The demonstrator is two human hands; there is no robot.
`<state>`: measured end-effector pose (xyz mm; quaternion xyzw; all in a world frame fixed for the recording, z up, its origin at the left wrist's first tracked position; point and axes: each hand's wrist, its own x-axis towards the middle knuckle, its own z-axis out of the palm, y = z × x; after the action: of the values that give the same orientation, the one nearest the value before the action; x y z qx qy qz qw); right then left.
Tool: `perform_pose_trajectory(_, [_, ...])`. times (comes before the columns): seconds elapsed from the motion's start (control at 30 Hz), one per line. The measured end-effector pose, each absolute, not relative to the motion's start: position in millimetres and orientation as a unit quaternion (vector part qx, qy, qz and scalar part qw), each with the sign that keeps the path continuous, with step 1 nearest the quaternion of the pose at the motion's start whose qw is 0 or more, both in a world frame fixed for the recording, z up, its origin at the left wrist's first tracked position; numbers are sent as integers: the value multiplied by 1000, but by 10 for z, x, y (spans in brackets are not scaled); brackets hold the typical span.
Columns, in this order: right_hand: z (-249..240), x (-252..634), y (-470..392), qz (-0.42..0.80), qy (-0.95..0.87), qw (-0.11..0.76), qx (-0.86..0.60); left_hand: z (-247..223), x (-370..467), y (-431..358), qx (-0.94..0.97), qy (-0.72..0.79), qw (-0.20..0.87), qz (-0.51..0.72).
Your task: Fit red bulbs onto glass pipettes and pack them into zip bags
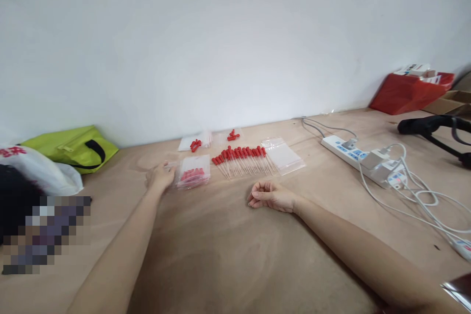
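Note:
My left hand [161,175] is at the left edge of a small pile of clear zip bags [193,171] with red-topped pieces inside. Its fingers are blurred, and a bit of clear plastic shows beside them; whether they grip it I cannot tell. My right hand [271,196] rests on the wooden table with its fingers curled in and nothing visible in them. Just beyond it lies a slanted row of droppers [241,161] with red rubber bulbs and thin clear tubes. An open-topped clear zip bag [282,156] lies flat at the row's right end.
Behind are loose red bulbs [196,145] on bags and more red bulbs [233,135]. A power strip [342,149] with tangled white cables [423,201] lies right. A lime-green bag [73,144] stands left, a red bag [408,93] far right. A white wall [235,49] bounds the table.

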<state>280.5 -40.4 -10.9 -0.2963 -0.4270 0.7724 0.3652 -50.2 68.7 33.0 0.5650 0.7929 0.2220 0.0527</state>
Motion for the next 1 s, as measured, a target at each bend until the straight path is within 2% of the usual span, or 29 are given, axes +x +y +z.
perform_pose_trajectory(0.13, [-123,2795,-398,774,-421,369,-296,218,-660,522,565,801,33,194])
perform_pose_trajectory(0.37, [-111,2803,-392,773,-427,363,-297,314,-969,282,479,846,-8,235])
perform_pose_trajectory(0.47, [-102,2786,-400,761,-439,368,-306,480,-930,240,475,818,-42,321])
perform_pose_trajectory(0.53, [-110,2768,-400,729,-458,388,-328,588,-743,174,526,726,-31,442])
perform_pose_trajectory(0.57, [-119,2759,-397,700,-476,405,-346,623,-602,115,579,671,-6,463])
perform_pose_trajectory(0.7, [-164,2752,-370,488,-588,464,-448,535,108,-257,790,498,58,354])
perform_pose_trajectory(0.8, [-179,2770,-360,354,-655,453,-491,285,506,-514,863,421,17,278])
perform_pose_trajectory(0.93, [-170,2792,-380,310,-700,407,-499,25,624,-627,869,411,-33,273])
perform_pose_trajectory(1.0, [-167,2805,-393,304,-720,384,-492,-17,577,-620,873,405,-15,272])
